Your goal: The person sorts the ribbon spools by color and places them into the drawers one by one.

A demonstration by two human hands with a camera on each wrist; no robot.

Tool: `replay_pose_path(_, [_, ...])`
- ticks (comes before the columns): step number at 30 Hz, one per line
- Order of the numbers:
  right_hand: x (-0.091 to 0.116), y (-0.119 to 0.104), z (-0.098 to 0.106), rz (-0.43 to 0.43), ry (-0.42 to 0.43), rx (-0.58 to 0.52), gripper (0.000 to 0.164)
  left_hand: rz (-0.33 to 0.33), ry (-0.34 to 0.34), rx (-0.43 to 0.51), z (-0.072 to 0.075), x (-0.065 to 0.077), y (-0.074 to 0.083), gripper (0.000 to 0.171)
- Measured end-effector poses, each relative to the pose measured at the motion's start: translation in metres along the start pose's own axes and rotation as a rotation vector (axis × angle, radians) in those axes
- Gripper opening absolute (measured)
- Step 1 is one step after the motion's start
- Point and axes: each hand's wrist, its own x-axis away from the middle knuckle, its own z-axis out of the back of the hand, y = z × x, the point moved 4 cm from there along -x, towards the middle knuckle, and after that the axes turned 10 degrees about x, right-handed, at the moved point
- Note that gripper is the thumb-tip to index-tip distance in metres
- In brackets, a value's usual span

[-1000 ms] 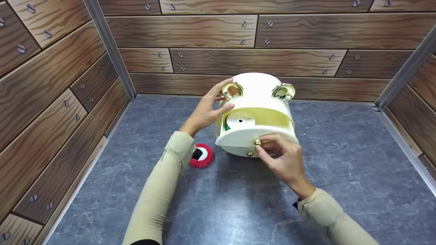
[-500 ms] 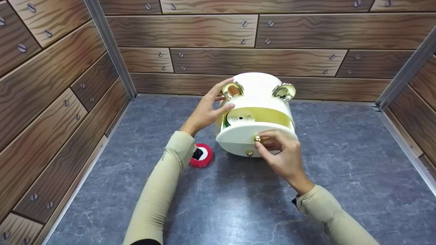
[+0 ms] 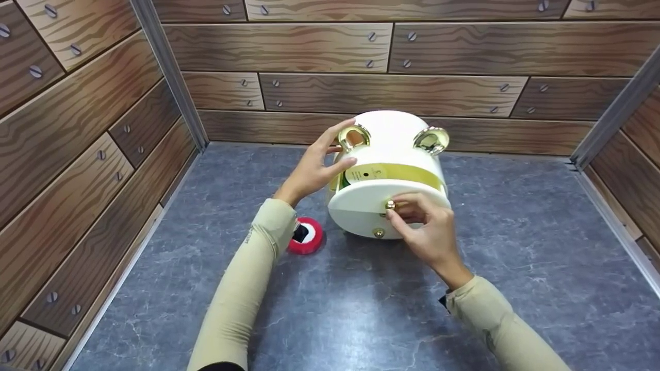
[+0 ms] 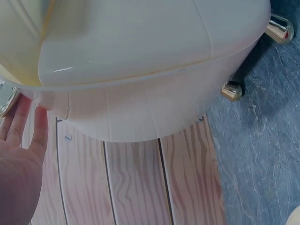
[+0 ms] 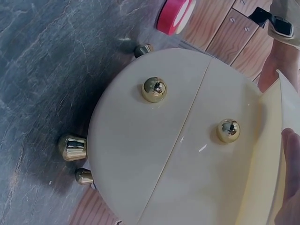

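Note:
A rounded white drawer box (image 3: 392, 129) with gold ears stands near the back wall. My left hand (image 3: 312, 167) rests on its left side with fairly straight fingers, thumb on the front top edge, others by the left gold ear (image 3: 367, 135). My right hand (image 3: 430, 232) pinches the gold knob (image 3: 390, 205) of the top drawer (image 3: 356, 201), which stands partly out. Inside it shows part of a round, white-labelled roll (image 3: 356, 176) with a green edge. Two further knobs, including a lower knob (image 5: 154, 89), show in the right wrist view.
A red roll (image 3: 315, 242) with a white inner face lies on the dark marbled floor (image 3: 258, 309), left of the box and partly behind the left sleeve. Wood-patterned walls (image 3: 330, 46) enclose the back and sides. Short gold feet (image 5: 72, 147) carry the box.
My right hand has moved slightly up and away with the knob, and the top drawer has slid further in. Less of the labelled roll shows now. My left hand has stayed put.

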Motion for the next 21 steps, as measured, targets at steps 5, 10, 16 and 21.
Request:
replay_pose_path(5, [-0.004, 0.002, -0.001, 0.004, 0.016, 0.003, 0.024, -0.005, -0.004, -0.003, 0.000, 0.000, 0.001, 0.071])
replay_pose_path(10, [-0.007, 0.004, -0.003, -0.013, 0.022, 0.014, 0.023, -0.010, -0.005, -0.004, 0.000, 0.000, 0.000, 0.070])
replay_pose_path(16, [-0.011, 0.007, -0.005, -0.021, 0.018, 0.015, 0.023, -0.017, -0.009, -0.002, 0.000, 0.000, 0.000, 0.070])
replay_pose_path(21, [-0.013, 0.012, -0.005, -0.025, 0.009, 0.000, 0.023, -0.024, -0.008, -0.004, 0.000, 0.000, 0.000, 0.070])
